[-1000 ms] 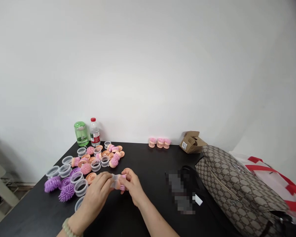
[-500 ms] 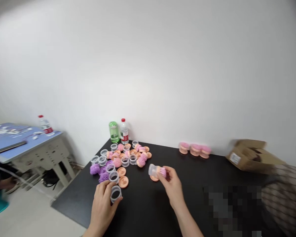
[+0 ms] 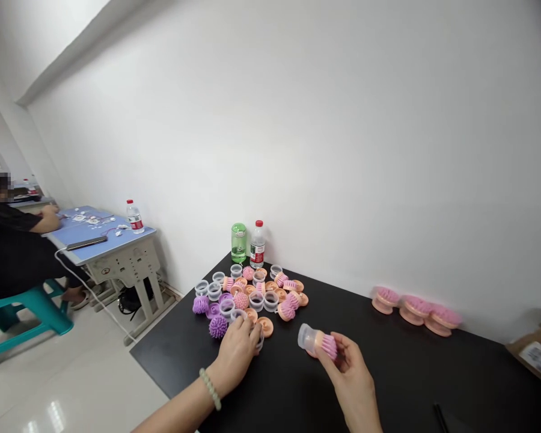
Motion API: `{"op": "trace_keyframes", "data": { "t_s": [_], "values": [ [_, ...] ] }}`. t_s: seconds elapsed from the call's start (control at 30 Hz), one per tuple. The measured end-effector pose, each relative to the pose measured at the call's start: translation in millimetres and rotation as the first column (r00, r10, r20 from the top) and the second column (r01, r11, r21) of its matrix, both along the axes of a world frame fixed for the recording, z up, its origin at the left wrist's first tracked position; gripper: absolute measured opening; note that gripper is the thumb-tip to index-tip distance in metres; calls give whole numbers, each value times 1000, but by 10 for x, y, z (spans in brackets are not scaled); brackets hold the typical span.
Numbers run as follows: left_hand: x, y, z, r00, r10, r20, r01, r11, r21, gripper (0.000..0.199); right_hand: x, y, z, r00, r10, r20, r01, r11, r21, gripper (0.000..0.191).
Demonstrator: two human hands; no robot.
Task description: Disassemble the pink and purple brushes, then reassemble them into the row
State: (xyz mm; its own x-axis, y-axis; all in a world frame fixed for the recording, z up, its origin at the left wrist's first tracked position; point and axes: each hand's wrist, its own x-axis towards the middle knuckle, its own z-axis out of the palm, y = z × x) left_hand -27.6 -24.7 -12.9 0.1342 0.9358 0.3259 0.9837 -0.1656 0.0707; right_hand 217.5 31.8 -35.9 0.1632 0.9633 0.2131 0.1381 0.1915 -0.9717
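Observation:
My right hand grips a pink bristle brush with a peach collar, and a clear plastic ring sits on its far end. A peach disc lies partly hidden beneath it. My left hand, with a bead bracelet, is closed over a clear ring at the near edge of the pile; the fingers cover much of it. Beside that hand are a peach disc and a purple spiky brush head. Behind lie several clear rings, peach discs and pink brush heads.
Three assembled pink brushes stand near the wall at the right. A green bottle and a water bottle are behind the pile. A cardboard box is far right. A person sits by a blue table at the left.
The view has swung left, bringing a seated person into sight. My left hand has its fingers further over the clear ring. My right hand still holds the brush and ring.

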Motion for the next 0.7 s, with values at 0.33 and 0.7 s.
{"op": "trace_keyframes", "data": {
  "t_s": [0.33,0.7],
  "values": [
    [368,125,490,934,-300,192,297,954,44,72,-40,-49,103,979,-20,201,7,998,66,53],
    [542,419,282,712,-312,629,371,928,41,46,-7,-16,61,987,139,77,-145,986,84,47]
  ]
}}
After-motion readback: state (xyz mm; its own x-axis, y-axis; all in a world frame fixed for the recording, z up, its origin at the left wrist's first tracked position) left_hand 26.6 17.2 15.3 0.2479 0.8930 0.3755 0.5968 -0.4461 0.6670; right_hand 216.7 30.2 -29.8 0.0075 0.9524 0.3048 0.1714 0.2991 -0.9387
